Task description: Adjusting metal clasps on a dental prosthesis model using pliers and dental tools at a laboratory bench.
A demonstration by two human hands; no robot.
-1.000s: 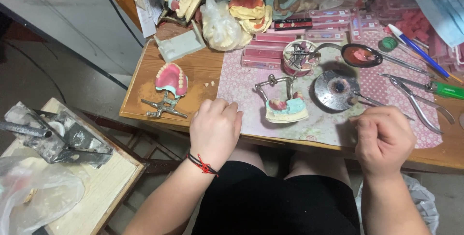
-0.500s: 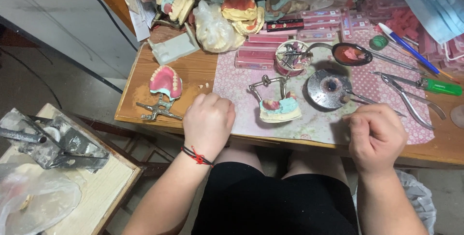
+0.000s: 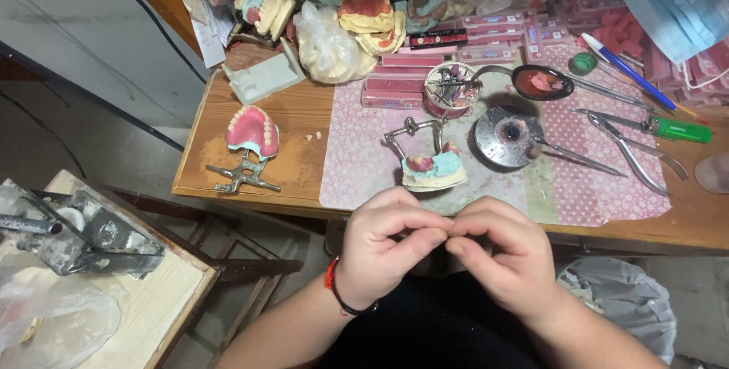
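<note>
Here, both hands meet fingertip to fingertip just below the bench (image 3: 250, 187) edge.

From the head view: the left hand (image 3: 383, 251) and right hand (image 3: 501, 259) have their fingers (image 3: 425, 236) pinched shut together; whether some tiny piece sits between them I cannot tell. The blue-based dental cast (image 3: 433, 171) in its wire frame stands on the bench just above the hands, apart from them. Working this well probably means steady fingertips close over the lap.

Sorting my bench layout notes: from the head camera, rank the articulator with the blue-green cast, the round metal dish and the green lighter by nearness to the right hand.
1. Articulator with the blue-green cast, just above the right hand.
2. Round metal dish, farther up the mat.
3. Green lighter, far out at the table's right.
</note>
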